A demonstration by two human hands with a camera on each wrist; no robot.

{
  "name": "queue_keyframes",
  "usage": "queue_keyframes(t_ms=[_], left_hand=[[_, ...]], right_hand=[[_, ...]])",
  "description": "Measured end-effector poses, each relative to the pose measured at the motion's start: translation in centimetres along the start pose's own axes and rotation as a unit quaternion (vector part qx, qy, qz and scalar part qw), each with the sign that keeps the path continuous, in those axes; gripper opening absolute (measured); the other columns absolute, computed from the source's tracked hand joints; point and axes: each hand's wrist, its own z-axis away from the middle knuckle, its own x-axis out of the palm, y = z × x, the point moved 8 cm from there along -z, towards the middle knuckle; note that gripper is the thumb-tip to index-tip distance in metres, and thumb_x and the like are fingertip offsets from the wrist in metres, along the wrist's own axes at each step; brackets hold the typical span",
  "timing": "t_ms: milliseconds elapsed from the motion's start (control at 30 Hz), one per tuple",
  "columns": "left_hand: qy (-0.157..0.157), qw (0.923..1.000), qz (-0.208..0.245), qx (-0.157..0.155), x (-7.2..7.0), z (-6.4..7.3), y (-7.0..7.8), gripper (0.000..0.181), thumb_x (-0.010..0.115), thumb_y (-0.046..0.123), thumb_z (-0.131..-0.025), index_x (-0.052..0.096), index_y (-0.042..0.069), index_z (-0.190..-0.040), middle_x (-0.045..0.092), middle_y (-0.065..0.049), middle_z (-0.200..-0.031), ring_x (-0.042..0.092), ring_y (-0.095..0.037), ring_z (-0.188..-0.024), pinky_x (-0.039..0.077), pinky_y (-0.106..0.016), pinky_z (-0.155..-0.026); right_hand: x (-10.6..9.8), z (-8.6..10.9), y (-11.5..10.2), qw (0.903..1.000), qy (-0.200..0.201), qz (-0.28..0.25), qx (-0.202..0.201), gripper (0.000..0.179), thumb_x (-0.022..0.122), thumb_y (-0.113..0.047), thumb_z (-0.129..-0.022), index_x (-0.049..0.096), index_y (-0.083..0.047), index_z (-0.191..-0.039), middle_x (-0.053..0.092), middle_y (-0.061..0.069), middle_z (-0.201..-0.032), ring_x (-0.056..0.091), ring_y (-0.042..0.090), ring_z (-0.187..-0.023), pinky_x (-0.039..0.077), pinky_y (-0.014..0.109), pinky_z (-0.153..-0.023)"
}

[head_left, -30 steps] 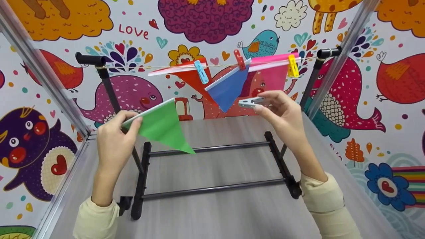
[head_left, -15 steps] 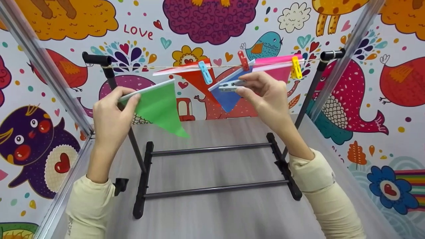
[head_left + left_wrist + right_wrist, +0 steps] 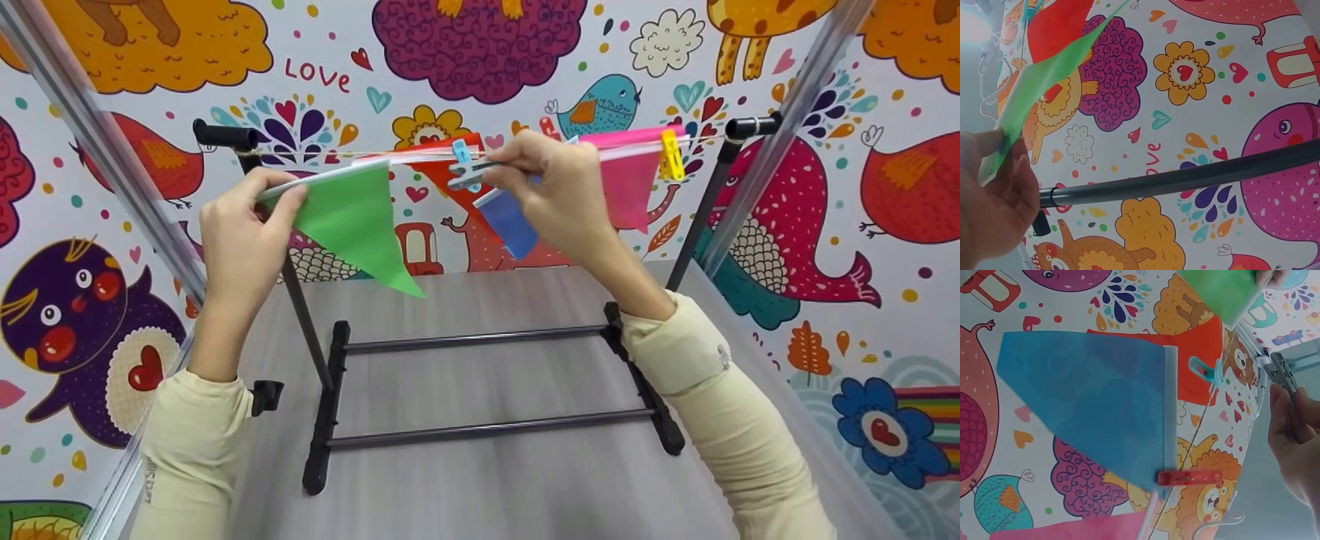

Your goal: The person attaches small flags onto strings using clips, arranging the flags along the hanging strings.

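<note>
My left hand pinches the white-edged top corner of a green triangular flag, held up close to the string. Between thumb and fingers of my right hand is a grey clothespin, its tip pointing left toward the green flag. Red, blue and pink flags hang along the string: the red flag by a light blue clothespin, the blue flag by a red clothespin, the pink flag by a yellow clothespin. My right hand partly covers the blue flag in the head view.
A black rack frame stands on the grey wood-look table, its left post and right post carrying the string. Behind it is a cartoon-printed wall, with metal rails at the sides.
My left hand has raised the green flag toward the string. My right hand has carried the grey clothespin left and up, from beside the blue flag to in front of the light blue clothespin.
</note>
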Motion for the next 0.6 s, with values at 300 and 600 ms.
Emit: queue_keyframes(t_ms=[300, 600], left_hand=[[-0.016, 0.9999, 0.0, -0.005, 0.5, -0.7, -0.2, 0.024, 0.063, 0.027, -0.093, 0.07, 0.005, -0.102, 0.069, -0.007, -0.092, 0.055, -0.013, -0.069, 0.044, -0.016, -0.06], [-0.031, 0.9995, -0.008, 0.0, 1.1, -1.7, 0.5, 0.024, 0.064, 0.026, -0.093, 0.071, 0.006, -0.104, 0.07, -0.006, -0.096, 0.052, -0.014, -0.07, 0.042, -0.018, -0.061]], right_hand=[[2.1, -2.3, 0.1, 0.9993, -0.012, 0.031, -0.015, 0.012, 0.069, -0.011, -0.088, 0.07, 0.0, -0.084, 0.073, 0.005, -0.08, 0.048, 0.006, -0.049, 0.025, 0.018, -0.046], [4.9, -4.3, 1.5, 0.9966, -0.064, 0.03, 0.044, 0.014, 0.066, -0.011, -0.091, 0.069, 0.001, -0.085, 0.072, 0.004, -0.082, 0.042, 0.009, -0.051, 0.029, 0.017, -0.048]])
